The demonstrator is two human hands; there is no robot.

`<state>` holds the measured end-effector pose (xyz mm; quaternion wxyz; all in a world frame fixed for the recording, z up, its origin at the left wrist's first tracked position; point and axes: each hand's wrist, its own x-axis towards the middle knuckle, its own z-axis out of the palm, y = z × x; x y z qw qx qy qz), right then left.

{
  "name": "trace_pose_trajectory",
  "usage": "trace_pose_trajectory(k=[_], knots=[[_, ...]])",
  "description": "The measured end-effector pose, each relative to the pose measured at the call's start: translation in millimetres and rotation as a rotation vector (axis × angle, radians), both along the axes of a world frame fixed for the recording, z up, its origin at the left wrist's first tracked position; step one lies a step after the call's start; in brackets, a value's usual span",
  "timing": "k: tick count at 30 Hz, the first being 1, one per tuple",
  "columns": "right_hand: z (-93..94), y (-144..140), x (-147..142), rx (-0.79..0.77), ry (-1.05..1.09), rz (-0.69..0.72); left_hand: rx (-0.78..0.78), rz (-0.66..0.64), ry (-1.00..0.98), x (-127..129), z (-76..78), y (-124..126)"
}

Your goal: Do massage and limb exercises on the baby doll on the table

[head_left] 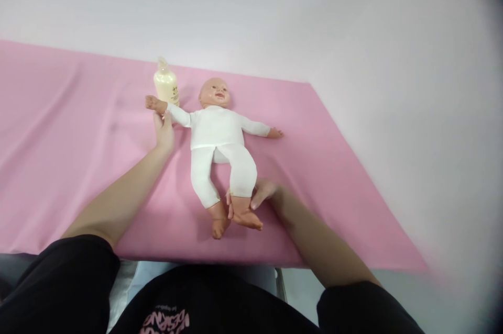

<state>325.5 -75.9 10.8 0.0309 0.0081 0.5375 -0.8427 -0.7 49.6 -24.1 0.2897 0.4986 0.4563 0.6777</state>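
Note:
A baby doll point(217, 127) with a white cloth body lies face up on the pink cover point(322, 208), its head toward the far edge. My left hand point(165, 132) is closed around the doll's arm near the wrist, on the left side. Some of its fingers are hidden behind that arm. My right hand point(265, 191) grips the doll's lower leg just above the foot, fingers wrapped behind it and thumb at the side. The other leg hangs beside it, the two feet close together. The doll's far arm stretches out to the right, untouched.
A pump bottle point(166, 85) of pale yellow liquid stands just behind the doll's raised arm, close to my left hand. The pink-covered table ends at a slanted right edge and a near edge by my body. A white wall point(251, 14) lies beyond.

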Motion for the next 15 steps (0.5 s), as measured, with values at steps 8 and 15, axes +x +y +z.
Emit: trace_pose_trajectory(k=[8,15], knots=[[-26.7,7,11,-0.225,0.153,-0.257,0.214,-0.005,0.463,25,18.3,-29],[-10.4,11,3,-0.372,-0.005,-0.878,0.321,-0.085,0.829,28,26.6,-39]])
